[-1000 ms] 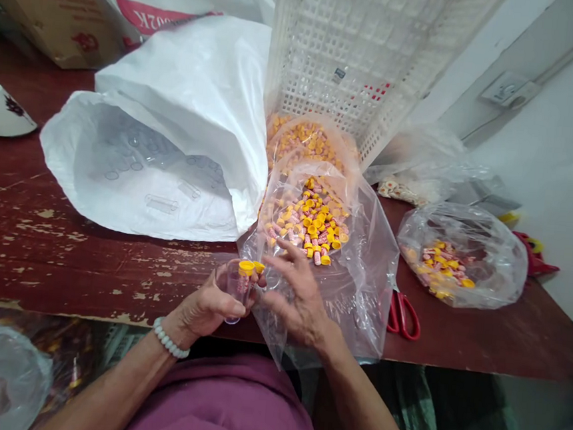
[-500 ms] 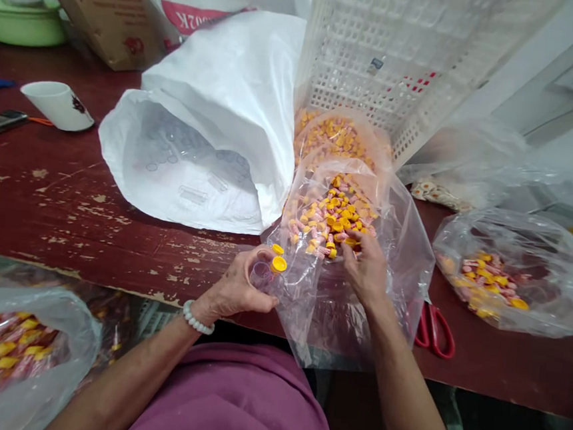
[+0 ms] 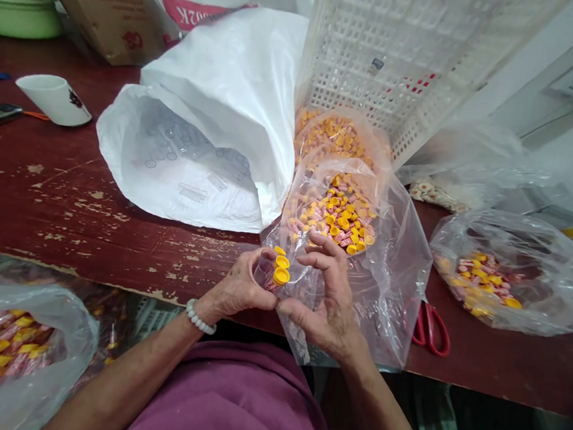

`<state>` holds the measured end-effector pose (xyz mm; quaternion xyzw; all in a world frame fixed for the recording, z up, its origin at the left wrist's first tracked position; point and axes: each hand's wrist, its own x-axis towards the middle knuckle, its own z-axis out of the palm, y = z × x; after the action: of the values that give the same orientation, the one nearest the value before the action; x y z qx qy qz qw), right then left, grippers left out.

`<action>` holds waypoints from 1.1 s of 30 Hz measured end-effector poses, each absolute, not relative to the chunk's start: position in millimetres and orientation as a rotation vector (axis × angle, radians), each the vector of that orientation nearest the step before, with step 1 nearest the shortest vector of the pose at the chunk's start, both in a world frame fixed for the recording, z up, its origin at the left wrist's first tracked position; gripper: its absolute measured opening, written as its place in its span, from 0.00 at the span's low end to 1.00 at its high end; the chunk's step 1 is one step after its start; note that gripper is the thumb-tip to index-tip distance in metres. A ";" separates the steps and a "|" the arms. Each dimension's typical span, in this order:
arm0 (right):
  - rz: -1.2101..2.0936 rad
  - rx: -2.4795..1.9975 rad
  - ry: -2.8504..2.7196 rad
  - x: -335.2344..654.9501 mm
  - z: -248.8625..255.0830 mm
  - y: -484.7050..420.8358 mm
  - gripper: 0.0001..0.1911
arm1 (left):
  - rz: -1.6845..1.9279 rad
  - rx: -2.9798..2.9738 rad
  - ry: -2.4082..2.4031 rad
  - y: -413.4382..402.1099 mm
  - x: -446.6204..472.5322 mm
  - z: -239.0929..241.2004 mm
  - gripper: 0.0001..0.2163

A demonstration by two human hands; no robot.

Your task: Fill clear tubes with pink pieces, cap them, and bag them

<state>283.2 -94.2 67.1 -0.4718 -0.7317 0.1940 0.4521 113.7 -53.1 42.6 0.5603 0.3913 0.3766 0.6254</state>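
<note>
At the desk's (image 3: 66,209) near edge, the left hand (image 3: 237,288) is closed round clear tubes (image 3: 262,274) with yellow caps (image 3: 280,271). The right hand (image 3: 329,299) is narrowed, fingertips on the caps; whether it grips one cannot be told. Judged risk: a sideways press could tip a tube out of the bunch and off the edge.

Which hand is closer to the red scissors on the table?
The right. The right hand is just left of the red scissors, over the clear bag. The left hand sits farther left, gripping yellow-capped tubes.
</note>
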 end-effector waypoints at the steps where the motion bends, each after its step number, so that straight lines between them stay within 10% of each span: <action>1: 0.415 -1.154 -1.885 283.4 66.1 -93.8 0.31 | 0.863 1.262 0.901 -53.4 113.6 42.8 0.21; 10: 0.253 -1.167 -2.085 276.6 53.4 -85.9 0.37 | 0.847 0.780 0.648 -59.3 121.2 31.3 0.17; 21: -0.051 -1.867 -1.691 363.6 -18.8 -53.2 0.13 | 0.958 0.846 0.786 -48.8 110.5 22.9 0.20; 33: 0.431 -1.141 -1.888 277.7 86.1 -88.3 0.14 | 0.945 1.808 1.010 -53.4 116.2 33.0 0.20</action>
<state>277.7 -88.3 86.1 -0.4576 -0.7574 0.1729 0.4324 116.2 -53.4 33.0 0.7211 0.4029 0.3769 0.4191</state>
